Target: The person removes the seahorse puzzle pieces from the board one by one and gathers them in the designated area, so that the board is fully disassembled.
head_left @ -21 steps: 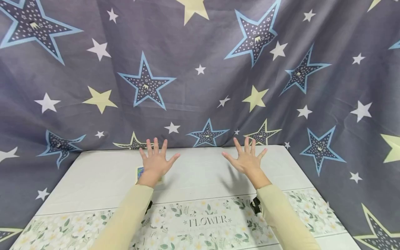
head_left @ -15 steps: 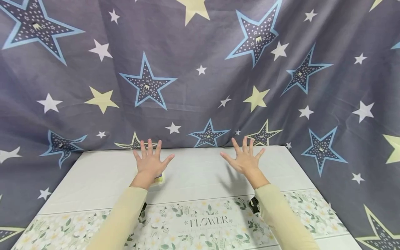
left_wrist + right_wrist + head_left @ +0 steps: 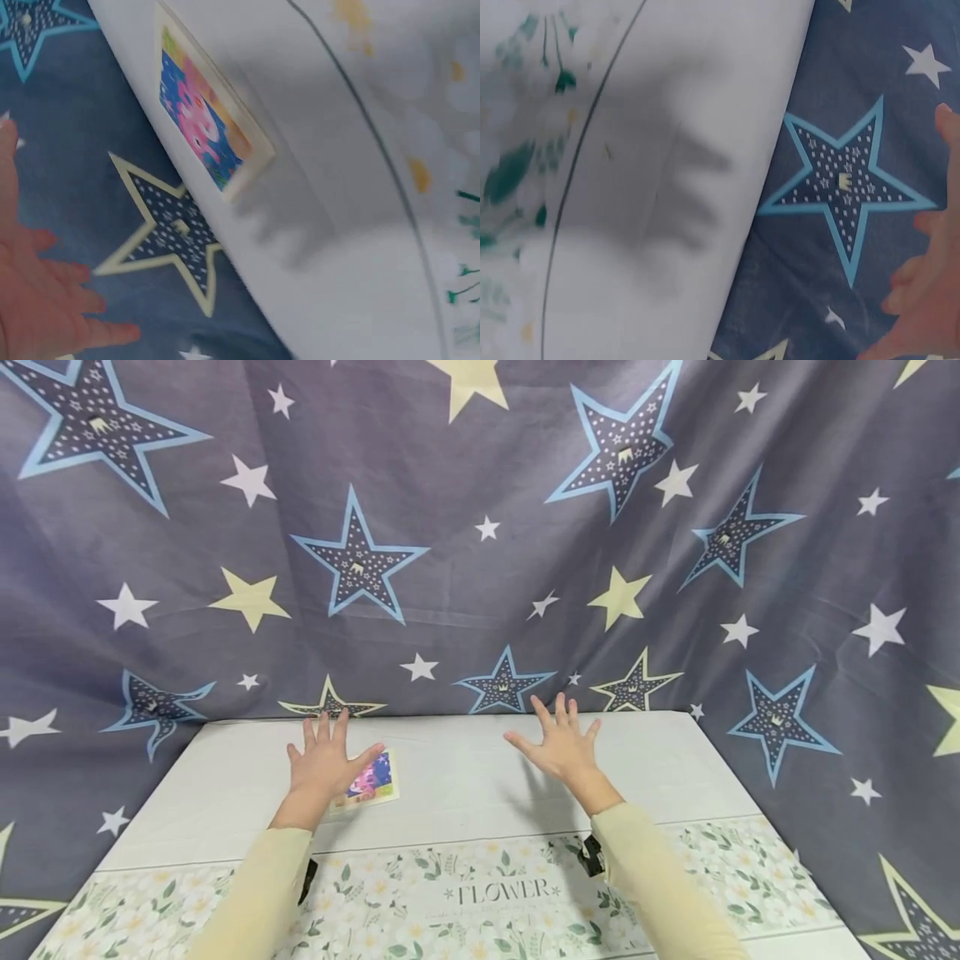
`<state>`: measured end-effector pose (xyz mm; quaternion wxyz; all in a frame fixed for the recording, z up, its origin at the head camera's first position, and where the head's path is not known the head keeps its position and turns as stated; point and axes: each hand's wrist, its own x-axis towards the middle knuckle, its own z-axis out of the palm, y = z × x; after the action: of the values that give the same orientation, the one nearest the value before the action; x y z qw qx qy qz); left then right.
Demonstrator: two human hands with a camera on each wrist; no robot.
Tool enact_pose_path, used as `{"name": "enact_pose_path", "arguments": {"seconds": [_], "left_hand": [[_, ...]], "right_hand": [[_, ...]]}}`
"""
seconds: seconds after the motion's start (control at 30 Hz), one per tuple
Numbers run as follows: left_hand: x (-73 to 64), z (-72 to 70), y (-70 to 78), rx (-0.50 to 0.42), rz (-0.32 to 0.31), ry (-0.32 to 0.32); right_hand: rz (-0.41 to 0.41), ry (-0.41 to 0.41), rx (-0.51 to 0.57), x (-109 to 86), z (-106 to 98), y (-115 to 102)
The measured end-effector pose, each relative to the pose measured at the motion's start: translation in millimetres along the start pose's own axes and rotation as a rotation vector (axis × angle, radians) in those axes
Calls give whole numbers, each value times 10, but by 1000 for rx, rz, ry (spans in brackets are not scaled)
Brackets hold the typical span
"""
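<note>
A small rectangular picture card (image 3: 381,775) with a pale border and a pink cartoon figure on blue lies on the white tabletop, left of the middle. My left hand (image 3: 321,768) hovers over its left part with fingers spread, hiding some of it. The whole card (image 3: 199,112) shows in the left wrist view, where the left hand (image 3: 41,300) is at the left edge, holding nothing. Farther right, my right hand (image 3: 562,747) is held above the table, fingers apart and nothing in it. The right wrist view has part of that hand (image 3: 930,277) at its right edge.
The table cover (image 3: 450,785) is white, with a flowered band (image 3: 420,893) across the front reading "FLOWER". A grey star-patterned curtain (image 3: 450,585) hangs behind the table and along both sides. Shadows of the hands fall on the cover. Dark devices sit at both wrists.
The left hand has moved left and slightly nearer, uncovering more of the picture card. The right hand has shifted left. Both have stayed spread, and the view has turned slightly.
</note>
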<state>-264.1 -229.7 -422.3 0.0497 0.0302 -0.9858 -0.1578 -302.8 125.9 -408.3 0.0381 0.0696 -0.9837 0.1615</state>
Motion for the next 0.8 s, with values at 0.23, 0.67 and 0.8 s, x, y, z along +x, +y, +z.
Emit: {"name": "enact_pose_path", "arguments": {"seconds": [0.23, 0.67, 0.8], "left_hand": [[-72, 25, -275, -159, -28, -35], [-206, 244, -525, -340, -118, -130], [-225, 320, -556, -365, -143, -142]], "right_hand": [[-86, 22, 73, 30, 207, -282], [-217, -36, 242, -20, 777, -968], [-247, -68, 249, -54, 912, -1162]]}}
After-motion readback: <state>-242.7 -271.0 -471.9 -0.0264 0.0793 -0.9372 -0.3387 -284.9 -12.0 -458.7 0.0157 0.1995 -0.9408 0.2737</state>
